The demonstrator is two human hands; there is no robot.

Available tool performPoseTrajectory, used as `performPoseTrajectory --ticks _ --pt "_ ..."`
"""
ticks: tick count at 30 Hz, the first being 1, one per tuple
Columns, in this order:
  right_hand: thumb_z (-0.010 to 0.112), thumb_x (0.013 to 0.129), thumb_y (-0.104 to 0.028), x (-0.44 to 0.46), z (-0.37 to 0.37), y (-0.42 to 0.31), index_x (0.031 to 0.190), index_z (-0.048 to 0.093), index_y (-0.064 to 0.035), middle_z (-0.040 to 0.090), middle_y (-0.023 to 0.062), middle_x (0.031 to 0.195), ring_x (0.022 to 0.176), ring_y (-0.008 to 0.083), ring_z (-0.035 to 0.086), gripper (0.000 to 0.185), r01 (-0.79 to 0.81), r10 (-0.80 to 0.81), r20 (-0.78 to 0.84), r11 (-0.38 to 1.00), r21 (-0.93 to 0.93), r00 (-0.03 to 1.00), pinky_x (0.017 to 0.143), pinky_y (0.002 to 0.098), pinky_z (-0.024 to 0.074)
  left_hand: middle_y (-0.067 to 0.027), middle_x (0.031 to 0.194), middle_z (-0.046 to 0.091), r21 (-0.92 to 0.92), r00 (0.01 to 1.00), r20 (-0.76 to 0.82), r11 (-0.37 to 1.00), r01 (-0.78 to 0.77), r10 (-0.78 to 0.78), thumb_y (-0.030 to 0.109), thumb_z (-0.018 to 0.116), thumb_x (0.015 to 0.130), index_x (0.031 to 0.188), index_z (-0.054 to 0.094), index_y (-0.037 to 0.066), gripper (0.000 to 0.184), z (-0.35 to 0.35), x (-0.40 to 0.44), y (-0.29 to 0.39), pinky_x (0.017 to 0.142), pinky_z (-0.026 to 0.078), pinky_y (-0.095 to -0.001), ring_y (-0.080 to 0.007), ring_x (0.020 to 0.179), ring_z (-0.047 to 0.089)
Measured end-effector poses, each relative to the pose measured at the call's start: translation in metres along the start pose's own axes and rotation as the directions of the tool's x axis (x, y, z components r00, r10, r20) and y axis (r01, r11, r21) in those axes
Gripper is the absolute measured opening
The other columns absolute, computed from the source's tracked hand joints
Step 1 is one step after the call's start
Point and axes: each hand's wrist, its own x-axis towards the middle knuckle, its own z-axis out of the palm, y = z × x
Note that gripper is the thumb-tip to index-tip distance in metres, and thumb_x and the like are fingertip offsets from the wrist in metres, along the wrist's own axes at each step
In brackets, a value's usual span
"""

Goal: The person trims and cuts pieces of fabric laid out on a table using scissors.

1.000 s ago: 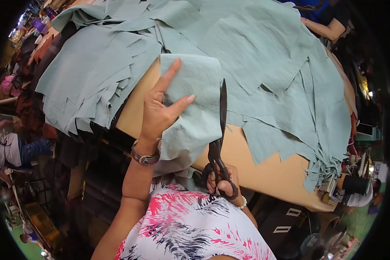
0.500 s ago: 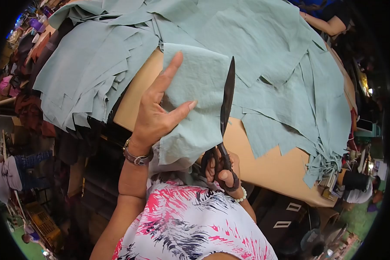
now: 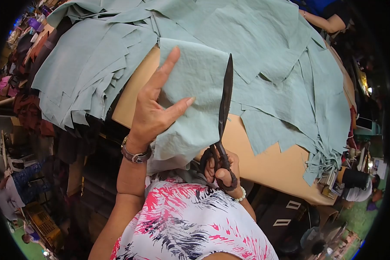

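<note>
My left hand [image 3: 154,106] holds a piece of pale green fabric [image 3: 190,78] at its left side. Thumb and forefinger lie spread on top of the cloth, while the other fingers are hidden under it. In my right hand [image 3: 227,171] are large dark scissors [image 3: 225,104], the fingers through the handles and the blades pointing away from me. The blades run along the right edge of the piece and look nearly closed. Behind it, many overlapping layers of the same fabric [image 3: 255,39] cover the table.
The tan tabletop [image 3: 255,169] shows near its front edge. A layered fabric stack [image 3: 82,73] hangs over the left side, and narrow strips [image 3: 323,162] are bunched at right. A dark thread cone [image 3: 354,177] stands beyond them. Another person's arm [image 3: 323,21] rests at the far right.
The fabric piece, both hands and the scissors have shifted slightly left in view. Both hands keep their hold. At far left, a person in the background has changed position.
</note>
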Motion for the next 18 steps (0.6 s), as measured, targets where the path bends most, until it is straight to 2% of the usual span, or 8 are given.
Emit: performPoseTrajectory --ticks 7,10,13,18 --pt "0.079 0.061 -0.036 -0.0026 0.0006 -0.0008 0.071 0.046 -0.0018 0.043 0.0036 0.053 0.040 0.0121 0.044 0.049 -0.008 0.007 -0.011 0.999 -0.038 1.000 0.036 0.0219 0.0360 -0.0148 0.135 0.036 -0.043 1.000 0.006 0.999 0.004 -0.004 -0.006 0.063 0.068 0.131 0.031 -0.004 0.071 0.0007 -0.0006 -0.0002 0.101 0.028 -0.0281 -0.0188 0.123 0.036" --pt "0.076 0.067 -0.020 -0.0053 -0.0048 0.0026 0.086 0.052 0.0018 0.052 0.0020 0.060 0.045 0.0067 0.048 0.037 -0.023 0.023 0.028 1.000 0.001 0.999 0.041 0.0184 0.0363 -0.0148 0.135 0.036 -0.062 1.000 0.013 0.998 0.002 -0.002 -0.006 0.063 0.068 0.132 0.031 -0.004 0.072 0.0003 -0.0002 -0.0001 0.101 0.028 -0.0280 -0.0187 0.123 0.037" --pt "0.074 0.069 -0.016 -0.0053 -0.0014 -0.0002 0.082 0.052 0.0004 0.051 0.0011 0.059 0.045 0.0060 0.047 0.031 -0.026 0.026 0.014 1.000 -0.010 1.000 0.041 0.0184 0.0355 -0.0147 0.135 0.035 -0.040 1.000 0.018 0.999 -0.003 0.004 -0.006 0.062 0.068 0.132 0.030 -0.004 0.072 -0.0007 -0.0002 -0.0002 0.100 0.029 -0.0278 -0.0187 0.122 0.038" --pt "0.071 0.072 -0.010 -0.0062 0.0009 -0.0005 0.074 0.051 -0.0014 0.049 -0.0002 0.056 0.044 0.0048 0.046 0.022 0.023 -0.021 0.018 0.992 -0.127 1.000 0.040 0.0188 0.0339 -0.0135 0.128 0.044 -0.071 0.999 -0.042 0.997 0.003 -0.006 -0.005 0.065 0.069 0.130 0.036 -0.003 0.067 0.0019 -0.0012 -0.0010 0.096 0.034 -0.0275 -0.0163 0.112 0.045"
